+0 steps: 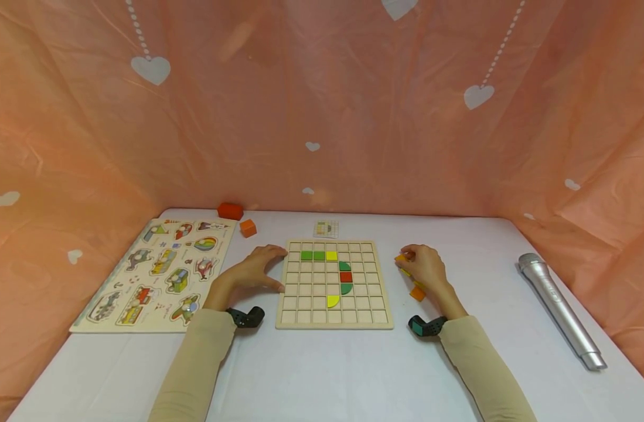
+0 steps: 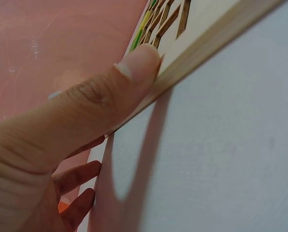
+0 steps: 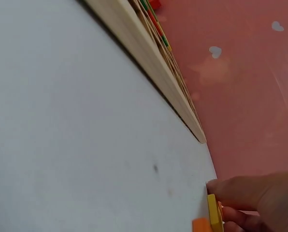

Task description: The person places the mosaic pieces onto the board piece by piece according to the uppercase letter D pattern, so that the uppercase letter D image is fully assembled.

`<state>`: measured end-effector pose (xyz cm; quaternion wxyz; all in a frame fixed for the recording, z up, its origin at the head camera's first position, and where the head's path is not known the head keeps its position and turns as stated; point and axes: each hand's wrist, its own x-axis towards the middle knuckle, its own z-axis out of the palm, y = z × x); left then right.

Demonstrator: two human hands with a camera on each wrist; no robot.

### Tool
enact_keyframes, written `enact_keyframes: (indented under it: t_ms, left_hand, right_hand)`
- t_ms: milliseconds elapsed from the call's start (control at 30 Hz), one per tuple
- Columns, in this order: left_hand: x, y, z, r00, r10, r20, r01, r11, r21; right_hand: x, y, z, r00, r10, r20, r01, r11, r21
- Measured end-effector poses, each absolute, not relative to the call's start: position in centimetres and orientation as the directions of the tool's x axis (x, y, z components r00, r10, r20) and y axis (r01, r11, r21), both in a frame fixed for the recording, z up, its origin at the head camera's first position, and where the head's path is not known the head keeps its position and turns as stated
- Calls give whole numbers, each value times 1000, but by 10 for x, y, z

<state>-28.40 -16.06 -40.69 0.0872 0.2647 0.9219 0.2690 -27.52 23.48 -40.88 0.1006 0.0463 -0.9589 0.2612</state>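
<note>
A wooden grid board [image 1: 334, 325] lies in the middle of the table, with green, yellow and red pieces such as a red square [image 1: 345, 277] in its cells. My left hand [image 1: 250, 271] is spread at its left side, the thumb [image 2: 139, 65] against the rim in the left wrist view. To the right of the board, my right hand [image 1: 426, 268] has its fingers curled at a small orange piece [image 1: 401, 258]. Close under that hand are a yellow piece [image 3: 214, 212] and an orange block [image 1: 418, 293].
A small pattern card [image 1: 326, 229] lies behind the board. A picture puzzle board [image 1: 158, 275] is at the left, with a red block [image 1: 230, 211] and an orange cube [image 1: 248, 228] near its far corner. At the right lies a silver microphone [image 1: 561, 310].
</note>
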Motion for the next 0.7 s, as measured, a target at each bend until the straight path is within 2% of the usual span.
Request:
enact_keyframes:
  t_ms: [167, 367, 533, 700]
  left_hand:
    - [-284, -160, -407, -843, 537, -20, 445, 718, 535]
    - [-285, -160, -407, -842, 539, -22, 445, 717, 537]
    - [-286, -160, -409, -843, 538, -22, 443, 717, 538]
    - [-286, -161, -409, -847, 531, -25, 437, 723, 535]
  right_hand:
    - [-276, 229, -407, -965, -72, 254, -203, 818, -539]
    - [-272, 205, -400, -912, -174, 371, -374, 721, -583]
    - [-259, 169, -396, -861, -315, 399, -505, 614, -606]
    - [-245, 136, -401, -783, -482, 392, -614, 502, -609]
